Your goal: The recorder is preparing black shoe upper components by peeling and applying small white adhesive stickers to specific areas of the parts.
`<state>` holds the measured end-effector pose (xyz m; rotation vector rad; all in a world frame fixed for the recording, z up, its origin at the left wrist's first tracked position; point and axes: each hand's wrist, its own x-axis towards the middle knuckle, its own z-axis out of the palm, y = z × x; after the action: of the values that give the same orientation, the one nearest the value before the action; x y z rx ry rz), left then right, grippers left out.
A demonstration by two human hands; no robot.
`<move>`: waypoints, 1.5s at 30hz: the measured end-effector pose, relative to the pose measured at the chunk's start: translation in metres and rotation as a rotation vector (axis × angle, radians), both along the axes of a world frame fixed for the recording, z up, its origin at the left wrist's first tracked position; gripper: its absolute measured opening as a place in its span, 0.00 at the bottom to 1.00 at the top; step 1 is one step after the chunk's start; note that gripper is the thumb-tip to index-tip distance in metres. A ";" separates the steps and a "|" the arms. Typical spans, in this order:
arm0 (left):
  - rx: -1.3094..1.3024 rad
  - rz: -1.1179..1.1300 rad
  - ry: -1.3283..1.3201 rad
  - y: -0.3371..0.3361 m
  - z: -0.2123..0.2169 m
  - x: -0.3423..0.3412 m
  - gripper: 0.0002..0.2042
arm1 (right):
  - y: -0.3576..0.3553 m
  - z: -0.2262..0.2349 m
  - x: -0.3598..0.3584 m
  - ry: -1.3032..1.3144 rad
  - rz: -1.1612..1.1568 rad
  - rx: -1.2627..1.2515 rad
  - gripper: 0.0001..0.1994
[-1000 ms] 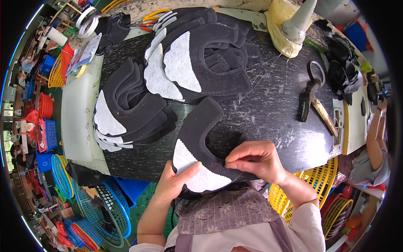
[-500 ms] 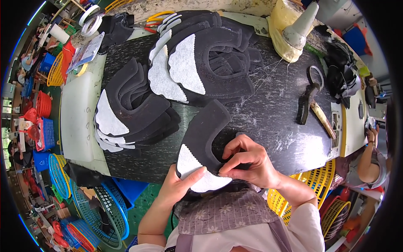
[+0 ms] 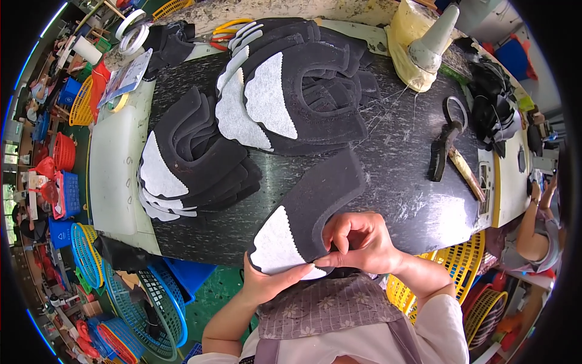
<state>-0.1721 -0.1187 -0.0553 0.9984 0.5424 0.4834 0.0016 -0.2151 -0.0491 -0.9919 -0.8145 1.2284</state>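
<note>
The dark, scratched counter [image 3: 418, 206] is taken up along its far side by a large pile of curved dark pieces [image 3: 293, 85] with white patches. Beside its left part, a smaller stack of like pieces [image 3: 197, 167] is laid out, slightly fanned.

Below the counter's left corner, a teal mesh basket [image 3: 124, 303] is seen, in which a dark strip [image 3: 150, 312] and a tan scrap [image 3: 130, 279] are contained. Under the right edge, a yellow basket [image 3: 467, 267] is partly hidden by the right forearm. At far left, a blue bin [image 3: 60, 233] is marked in a pale tone, too small to be read.

The held piece [image 3: 324, 188], curved and dark with a white patch zigzag-edged on one side, is kept tilted at the near edge of the counter, its far end pointed away from the body. Its near end is grasped by the left grip [image 3: 267, 285], with the thumb pressed on the white patch and the fingers tucked underneath. The near inner edge is pinched by the right grip [image 3: 367, 246] between thumb and fingers, close to the left thumb tip.

To the right, a wooden-handled hammer [image 3: 451, 151] is laid down. At upper left, a sheet [image 3: 125, 79] is covered with print too fine to be made out, and white rolls [image 3: 132, 30] are placed behind it.
</note>
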 end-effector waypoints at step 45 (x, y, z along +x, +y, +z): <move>0.327 0.229 -0.041 0.075 0.015 -0.026 0.10 | 0.114 -0.024 0.058 -1.541 -0.381 0.328 0.16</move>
<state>-0.1983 -0.0437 -0.0403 1.2412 0.5540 0.8135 0.0595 -0.1009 -0.0735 -1.6531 -1.7776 -0.2295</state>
